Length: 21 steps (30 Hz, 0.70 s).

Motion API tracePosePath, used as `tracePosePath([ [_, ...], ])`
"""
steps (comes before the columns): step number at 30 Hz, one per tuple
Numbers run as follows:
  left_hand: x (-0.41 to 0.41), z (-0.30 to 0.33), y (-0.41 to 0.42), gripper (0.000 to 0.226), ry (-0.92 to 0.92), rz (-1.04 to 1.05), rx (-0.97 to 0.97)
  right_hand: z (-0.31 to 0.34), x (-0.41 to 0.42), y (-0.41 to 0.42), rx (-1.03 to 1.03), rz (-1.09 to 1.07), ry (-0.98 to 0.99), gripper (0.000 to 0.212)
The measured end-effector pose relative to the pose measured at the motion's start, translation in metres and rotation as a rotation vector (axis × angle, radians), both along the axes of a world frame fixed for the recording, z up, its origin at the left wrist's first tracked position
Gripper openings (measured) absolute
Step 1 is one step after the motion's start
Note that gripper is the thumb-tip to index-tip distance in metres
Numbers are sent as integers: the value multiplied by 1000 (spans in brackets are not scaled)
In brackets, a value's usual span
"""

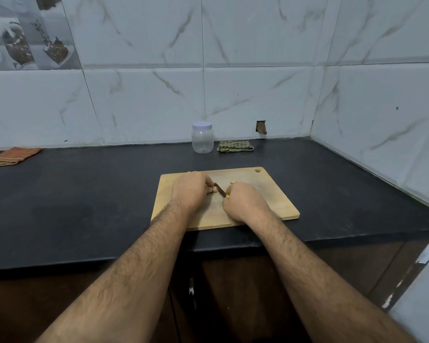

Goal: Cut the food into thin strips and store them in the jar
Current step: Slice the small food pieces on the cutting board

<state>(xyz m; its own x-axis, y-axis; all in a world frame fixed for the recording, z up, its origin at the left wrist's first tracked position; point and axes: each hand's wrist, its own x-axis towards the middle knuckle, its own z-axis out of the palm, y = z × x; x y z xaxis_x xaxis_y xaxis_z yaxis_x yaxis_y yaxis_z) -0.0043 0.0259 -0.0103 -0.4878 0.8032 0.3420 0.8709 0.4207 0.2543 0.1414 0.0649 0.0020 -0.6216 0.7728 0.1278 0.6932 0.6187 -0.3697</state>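
A wooden cutting board (270, 194) lies on the black counter near its front edge. My left hand (190, 191) holds a small pale piece of food (214, 189) down on the board with curled fingers. My right hand (243, 201) grips a knife with a yellow handle; its dark blade (219, 189) rests against the food. Another small pale piece (232, 181) lies on the board just behind my right hand. A clear plastic jar (202, 141) with a white lid on stands behind the board by the wall.
A folded green checked cloth (235, 146) lies right of the jar. An orange striped cloth (11, 157) sits at the counter's far left. Tiled walls close the back and right side. The counter edge runs just below the board.
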Motion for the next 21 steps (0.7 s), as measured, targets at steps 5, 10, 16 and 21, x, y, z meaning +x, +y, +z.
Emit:
tracePosePath([
  [5, -3, -5, 1, 16, -33, -1, 22, 1, -4, -1, -72, 32, 13, 13],
  [10, -4, -8, 2, 19, -19, 9, 44, 1, 4, -1, -121, 45, 17, 19],
  [16, -4, -13, 1, 20, 8, 13, 78, 3, -1, -10, -114, 12, 21, 10],
  [21, -5, -20, -2, 20, 15, -5, 130, 2, 14, -21, -85, -3, -9, 13],
])
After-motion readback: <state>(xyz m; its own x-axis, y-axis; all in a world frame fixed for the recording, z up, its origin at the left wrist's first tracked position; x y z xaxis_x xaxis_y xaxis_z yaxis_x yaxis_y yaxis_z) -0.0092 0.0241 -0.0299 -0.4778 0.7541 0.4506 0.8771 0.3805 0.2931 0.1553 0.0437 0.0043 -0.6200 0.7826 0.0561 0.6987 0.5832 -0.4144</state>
